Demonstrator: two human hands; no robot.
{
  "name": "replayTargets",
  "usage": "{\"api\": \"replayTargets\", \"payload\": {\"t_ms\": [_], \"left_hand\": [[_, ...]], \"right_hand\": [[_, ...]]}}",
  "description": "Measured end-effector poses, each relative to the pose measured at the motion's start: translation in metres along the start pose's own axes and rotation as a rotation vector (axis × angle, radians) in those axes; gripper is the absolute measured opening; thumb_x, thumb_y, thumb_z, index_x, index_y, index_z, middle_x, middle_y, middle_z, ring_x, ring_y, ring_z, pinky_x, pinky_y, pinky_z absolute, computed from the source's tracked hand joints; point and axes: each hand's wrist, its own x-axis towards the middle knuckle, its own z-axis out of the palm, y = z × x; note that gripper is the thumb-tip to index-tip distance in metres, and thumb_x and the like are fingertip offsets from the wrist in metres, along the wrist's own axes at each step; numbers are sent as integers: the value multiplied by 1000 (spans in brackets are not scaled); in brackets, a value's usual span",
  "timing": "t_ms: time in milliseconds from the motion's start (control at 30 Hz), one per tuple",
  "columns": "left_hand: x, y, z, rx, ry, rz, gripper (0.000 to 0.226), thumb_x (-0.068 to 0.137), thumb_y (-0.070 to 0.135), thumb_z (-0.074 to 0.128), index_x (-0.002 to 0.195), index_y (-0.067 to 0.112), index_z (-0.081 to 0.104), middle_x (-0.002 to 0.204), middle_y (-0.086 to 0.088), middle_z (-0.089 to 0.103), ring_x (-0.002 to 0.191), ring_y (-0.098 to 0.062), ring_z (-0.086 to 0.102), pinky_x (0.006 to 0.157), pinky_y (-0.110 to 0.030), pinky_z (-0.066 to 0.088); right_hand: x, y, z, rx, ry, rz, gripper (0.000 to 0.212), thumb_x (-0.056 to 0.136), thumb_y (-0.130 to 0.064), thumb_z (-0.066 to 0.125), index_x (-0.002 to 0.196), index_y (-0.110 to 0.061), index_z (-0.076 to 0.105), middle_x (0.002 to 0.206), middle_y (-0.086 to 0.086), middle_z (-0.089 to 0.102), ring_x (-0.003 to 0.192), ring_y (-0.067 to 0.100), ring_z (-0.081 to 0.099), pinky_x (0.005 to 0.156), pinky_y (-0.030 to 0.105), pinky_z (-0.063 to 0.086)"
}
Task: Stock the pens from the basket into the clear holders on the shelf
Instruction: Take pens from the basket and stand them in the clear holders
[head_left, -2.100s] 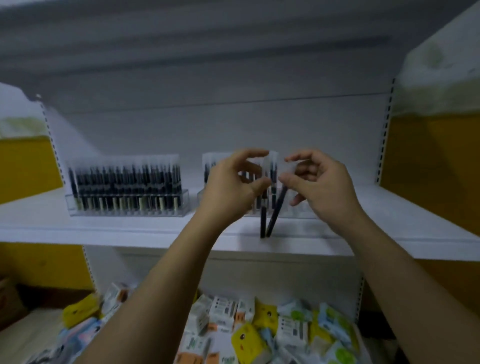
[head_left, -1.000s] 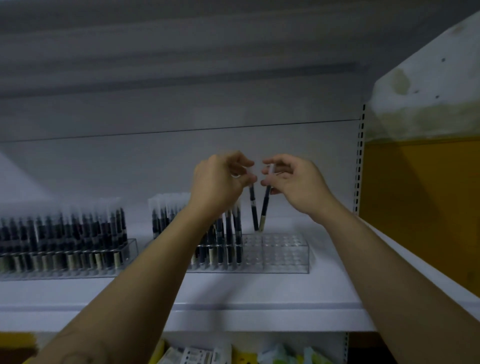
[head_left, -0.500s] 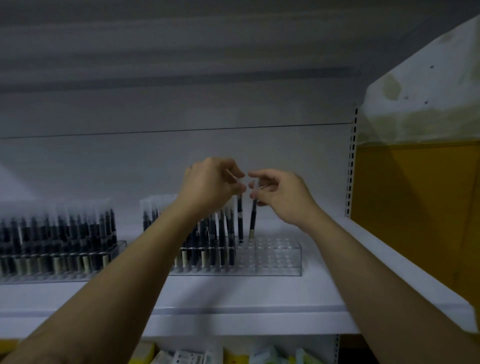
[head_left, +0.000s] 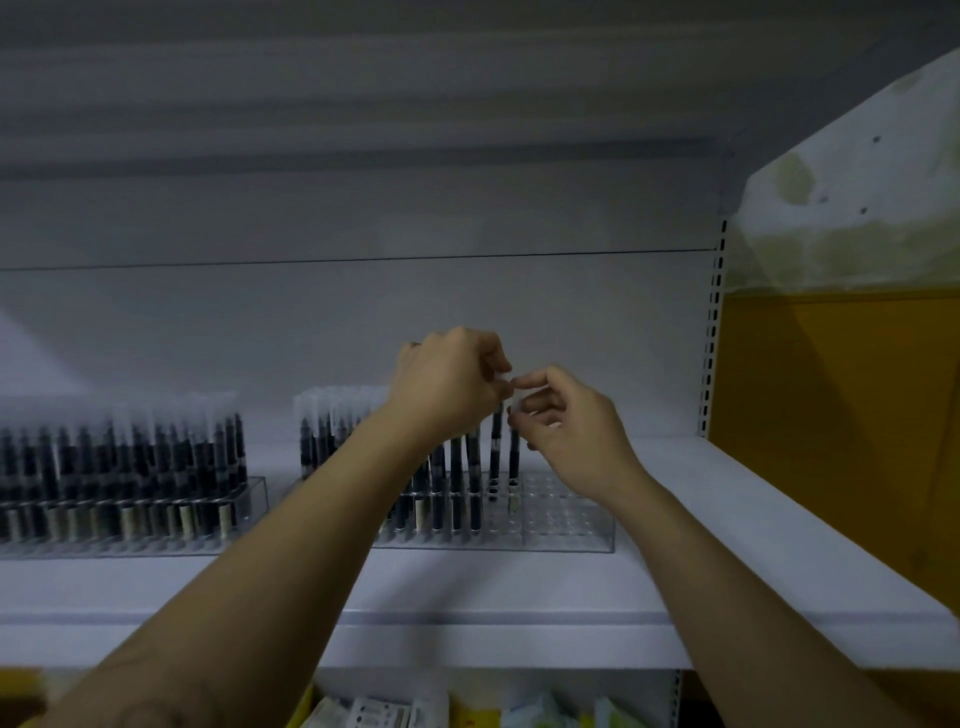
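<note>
- While each hand holds a pen upright over the part-filled holder (head_left: 566, 525), the step in hand looks like seating two pens in neighbouring slots.
- The left hand (head_left: 447, 379) pinches the clear cap of the left-hand pen (head_left: 496, 447); the right hand (head_left: 566, 421) pinches the cap of the right-hand pen (head_left: 514, 452).
- The hands are close together, fingertips almost meeting, each with its fingers curled on its own pen.
- Both pens stand side by side just beside the rows already filled, their lower ends at or just inside the slots; I cannot tell whether they have bottomed out.
- This holder sits on the white shelf (head_left: 727, 519) with its right part still showing bare slots, and a full holder (head_left: 244, 499) stands apart to its left.
- Next, each pen likely needs a straight push down, kept vertical so it does not catch the grid, then release.
- More pens must come from the basket, which is out of view.
</note>
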Motion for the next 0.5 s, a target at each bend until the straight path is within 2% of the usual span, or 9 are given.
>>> {"api": "replayTargets", "payload": {"t_ms": [233, 367, 500], "left_hand": [[2, -2, 0, -31, -11, -36, 15, 86, 34, 70, 99, 27, 66, 95, 9, 69, 96, -14, 63, 97, -43, 45], [1, -1, -1, -17, 41, -105, 13, 85, 39, 69, 95, 31, 66, 91, 9, 71, 95, -13, 62, 95, -38, 37], [2, 2, -2, 23, 71, -132, 14, 85, 42, 69, 92, 31, 67, 90, 10, 70, 96, -14, 61, 104, -45, 31]], "right_hand": [[-2, -4, 0, -37, 12, 2, 20, 88, -16, 69, 102, -27, 60, 89, -4, 63, 77, 12, 61, 72, 28, 57], [-3, -8, 0, -59, 8, 15, 20, 88, -16, 68, 105, -25, 60, 92, -3, 63, 79, 12, 61, 74, 27, 56], [-4, -10, 2, -49, 11, 34, 19, 88, -14, 68, 105, -22, 61, 89, -2, 62, 75, 10, 59, 69, 22, 51]]}}
